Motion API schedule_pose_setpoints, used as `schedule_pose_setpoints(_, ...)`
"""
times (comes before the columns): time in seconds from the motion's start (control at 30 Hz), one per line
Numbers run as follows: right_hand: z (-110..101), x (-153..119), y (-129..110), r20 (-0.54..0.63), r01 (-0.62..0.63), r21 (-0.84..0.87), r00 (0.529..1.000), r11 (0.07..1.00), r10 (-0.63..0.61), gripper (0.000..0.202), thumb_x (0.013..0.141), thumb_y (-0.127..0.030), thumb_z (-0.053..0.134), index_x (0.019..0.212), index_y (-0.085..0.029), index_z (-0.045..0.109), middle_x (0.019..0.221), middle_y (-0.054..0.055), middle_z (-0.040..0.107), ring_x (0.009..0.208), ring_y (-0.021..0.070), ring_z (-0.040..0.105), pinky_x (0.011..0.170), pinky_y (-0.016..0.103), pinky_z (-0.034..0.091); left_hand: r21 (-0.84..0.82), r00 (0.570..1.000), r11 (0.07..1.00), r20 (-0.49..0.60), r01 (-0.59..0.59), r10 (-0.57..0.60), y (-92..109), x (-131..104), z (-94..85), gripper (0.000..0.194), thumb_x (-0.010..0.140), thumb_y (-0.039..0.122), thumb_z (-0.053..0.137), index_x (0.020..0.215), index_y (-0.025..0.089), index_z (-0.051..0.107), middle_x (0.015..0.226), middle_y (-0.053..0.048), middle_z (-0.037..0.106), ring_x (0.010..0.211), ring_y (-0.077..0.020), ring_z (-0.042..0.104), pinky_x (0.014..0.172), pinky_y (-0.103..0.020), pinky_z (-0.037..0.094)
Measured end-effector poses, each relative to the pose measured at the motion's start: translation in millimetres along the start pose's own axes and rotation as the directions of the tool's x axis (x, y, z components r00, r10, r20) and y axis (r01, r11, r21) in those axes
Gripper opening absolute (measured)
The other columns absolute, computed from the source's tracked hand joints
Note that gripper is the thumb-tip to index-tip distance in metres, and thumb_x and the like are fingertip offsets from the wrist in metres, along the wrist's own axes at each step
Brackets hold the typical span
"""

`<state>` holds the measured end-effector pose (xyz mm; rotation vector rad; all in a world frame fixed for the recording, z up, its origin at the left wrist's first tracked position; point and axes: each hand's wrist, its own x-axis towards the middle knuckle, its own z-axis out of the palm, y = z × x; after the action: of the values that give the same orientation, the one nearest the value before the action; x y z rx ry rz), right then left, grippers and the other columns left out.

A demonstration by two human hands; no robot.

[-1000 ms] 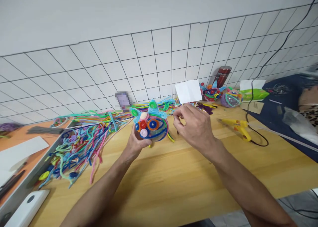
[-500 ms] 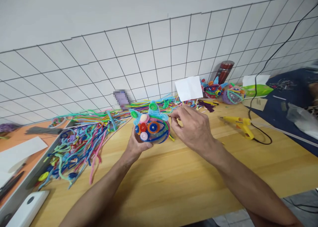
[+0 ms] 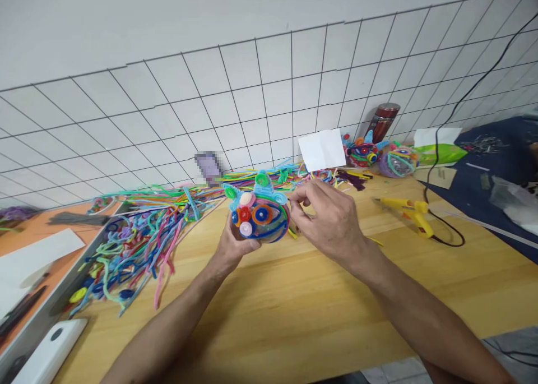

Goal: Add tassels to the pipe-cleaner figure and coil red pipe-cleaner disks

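Observation:
My left hand (image 3: pixel 233 243) is wrapped round a pipe-cleaner animal ornament (image 3: pixel 269 218), holding it above the wooden table (image 3: pixel 269 317). The ornament is a clear round body covered in coloured strips, with coiled discs in red, orange, blue and pink on its face side and light blue ear-like points with green coils on top. My right hand (image 3: pixel 330 221) is at its right side with thumb and forefinger pinched close to the blue coil. Whatever lies between those fingertips is too small to make out.
Loose pipe cleaners (image 3: pixel 138 255) pile up at the left and along the wall. A yellow glue gun (image 3: pixel 414 213) with a black cord lies at the right. Two similar ornaments (image 3: pixel 399 161), a red-brown flask (image 3: pixel 383 120) and white paper (image 3: pixel 323 150) are at the back. A white device (image 3: pixel 54 350) sits front left.
The view has shifted slightly, so everything appears a little farther right. Both hands and the ornament keep nearly the same pose to each other.

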<state>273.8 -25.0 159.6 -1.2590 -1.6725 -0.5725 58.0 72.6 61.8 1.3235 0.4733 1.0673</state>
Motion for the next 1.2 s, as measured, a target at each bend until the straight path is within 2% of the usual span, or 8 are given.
schedule_pose_setpoints(0.2,-1.2,1.0,-0.6,-0.01,-0.005,0.027,1.0,1.0,0.005,0.019,0.087,-0.004,0.062,0.082,-0.022,0.059,0.076,0.001,0.069,0.072,0.0177,0.065,0.07,0.031,0.048,-0.044,1.0,0.999,0.018,0.012,-0.012,5.7,-0.6,4.5,0.105,0.051,0.044,0.104,0.143,0.029,0.056,0.138,-0.008,0.07,0.122,-0.0298,0.07,0.099,-0.037,0.062)
schedule_pose_setpoints(0.73,-1.7,2.7,-2.1,-0.024,-0.023,0.057,0.999,0.998,0.025,0.02,0.088,-0.005,0.061,0.083,-0.024,0.057,0.076,0.0,0.069,0.071,0.0171,0.065,0.069,0.03,0.049,-0.049,0.999,0.999,0.029,0.02,-0.018,6.1,-1.0,4.8,0.106,0.052,0.044,0.104,0.145,0.029,0.056,0.144,-0.009,0.066,0.134,-0.0337,0.063,0.107,-0.041,0.059)
schedule_pose_setpoints(0.97,0.2,2.3,-2.0,-0.035,-0.023,0.068,0.999,0.997,0.025,0.021,0.086,-0.003,0.061,0.083,-0.023,0.058,0.075,0.0,0.067,0.07,0.0164,0.064,0.069,0.029,0.049,-0.057,0.999,0.998,0.036,0.004,-0.002,0.0,-0.2,1.1,0.107,0.052,0.045,0.104,0.146,0.031,0.055,0.139,-0.008,0.069,0.126,-0.0307,0.067,0.1,-0.038,0.061)
schedule_pose_setpoints(1.2,2.2,1.8,-2.4,-0.039,-0.032,0.086,0.999,0.996,0.035,0.02,0.085,-0.002,0.061,0.083,-0.022,0.059,0.075,-0.001,0.067,0.068,0.0154,0.063,0.067,0.029,0.048,-0.053,0.999,0.999,0.036,0.011,-0.009,0.3,-0.5,0.3,0.1,0.052,0.046,0.104,0.14,0.026,0.06,0.14,-0.01,0.068,0.125,-0.0309,0.068,0.101,-0.039,0.061)
